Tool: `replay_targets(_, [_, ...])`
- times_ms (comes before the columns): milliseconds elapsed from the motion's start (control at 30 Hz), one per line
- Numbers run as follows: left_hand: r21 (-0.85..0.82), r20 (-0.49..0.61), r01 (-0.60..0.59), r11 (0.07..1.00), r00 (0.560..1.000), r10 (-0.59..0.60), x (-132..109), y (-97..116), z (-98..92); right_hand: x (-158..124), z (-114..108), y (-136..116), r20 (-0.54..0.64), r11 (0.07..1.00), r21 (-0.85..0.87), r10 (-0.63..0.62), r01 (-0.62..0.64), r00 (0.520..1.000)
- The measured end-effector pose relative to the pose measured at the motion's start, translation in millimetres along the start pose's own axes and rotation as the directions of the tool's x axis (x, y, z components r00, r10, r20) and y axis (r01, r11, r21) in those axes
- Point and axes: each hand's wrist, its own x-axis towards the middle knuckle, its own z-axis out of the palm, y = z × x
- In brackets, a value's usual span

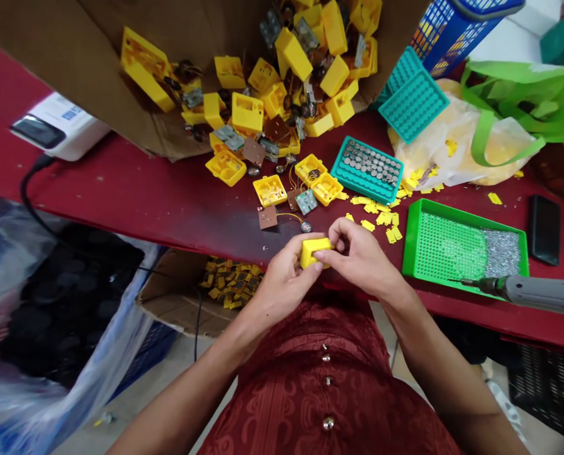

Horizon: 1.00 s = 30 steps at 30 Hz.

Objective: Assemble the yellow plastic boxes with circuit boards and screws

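Note:
Both my left hand (286, 279) and my right hand (360, 254) grip a small yellow plastic case (316, 253) above the table's front edge. My right fingertips press on its top, and my fingers hide much of it. Just beyond my hands, several open yellow cases (270, 191) lie on the red table (144, 205) among brown circuit boards (267, 217) and thin wires. A small round part with a yellow wire (306, 227) lies closest to my hands. To the right, small yellow plastic pieces (376, 218) are scattered.
A cardboard box (78, 57) of yellow cases lies tipped at the back. A teal tray of button cells (367, 170), a green tray of screws (462, 249), an electric screwdriver (537, 292) and a black phone (544, 229) stand right. Cardboard with yellow pieces (168, 297) sits below the table.

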Motion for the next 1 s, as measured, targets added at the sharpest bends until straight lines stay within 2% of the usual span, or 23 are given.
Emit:
replay_targets(67, [-0.094, 0.012, 0.041, 0.995, 0.999, -0.040, -1.2, -0.6, -2.6, -2.6, -5.8, 1.6, 0.049, 0.994, 0.106, -0.033, 0.028, 0.998])
replay_targets(100, [-0.155, 0.017, 0.066, 0.986, 0.998, -0.064, -1.5, -0.3, -3.9, -4.4, -8.6, 2.8, 0.032, 0.982, 0.180, -0.055, 0.048, 0.998])
replay_targets(167, [-0.294, 0.031, 0.116, 0.949, 0.993, -0.111, -1.6, 1.7, -5.7, -8.9, -12.7, 6.2, -0.085, 0.957, 0.271, -0.086, 0.106, 0.993])
replay_targets(233, [-0.406, 0.058, 0.172, 0.897, 0.985, -0.163, -0.9, 5.2, -6.4, -13.9, -13.5, 10.4, -0.226, 0.952, 0.252, -0.114, 0.171, 0.967])
replay_targets(300, [-0.464, 0.077, 0.217, 0.859, 0.976, -0.205, 0.2, 8.8, -6.0, -18.8, -11.3, 14.2, -0.292, 0.956, 0.187, -0.166, 0.226, 0.942])
replay_targets(367, [-0.469, 0.087, 0.249, 0.847, 0.968, -0.237, 1.4, 11.1, -4.8, -22.6, -8.1, 16.4, -0.299, 0.957, 0.107, -0.228, 0.270, 0.927])
replay_targets(500, [-0.443, 0.052, 0.236, 0.865, 0.970, -0.238, 1.3, 11.3, -1.3, -26.1, -4.6, 17.0, -0.225, 0.940, -0.079, -0.342, 0.333, 0.912])
replay_targets(600, [-0.411, 0.075, 0.266, 0.872, 0.963, -0.259, -1.3, 9.6, 0.8, -27.8, -1.2, 18.1, -0.193, 0.907, -0.196, -0.408, 0.372, 0.892])
replay_targets(733, [-0.383, 0.077, 0.297, 0.874, 0.954, -0.290, -5.2, 7.0, 1.5, -31.0, 6.2, 22.5, -0.297, 0.864, -0.322, -0.479, 0.386, 0.826])
replay_targets(867, [-0.388, 0.043, 0.297, 0.873, 0.951, -0.305, -4.3, 6.0, -1.4, -23.5, -4.6, 24.9, -0.234, 0.867, -0.323, -0.461, 0.379, 0.856])
replay_targets(933, [-0.380, 0.010, 0.269, 0.885, 0.958, -0.287, -2.0, 6.8, -4.5, -13.7, -16.1, 24.0, -0.243, 0.844, -0.437, -0.445, 0.312, 0.862])
replay_targets(1000, [-0.357, -0.024, 0.233, 0.905, 0.966, -0.258, 0.4, 7.8, -8.0, -2.4, -24.7, 22.1, -0.259, 0.783, -0.596, -0.399, 0.180, 0.879])
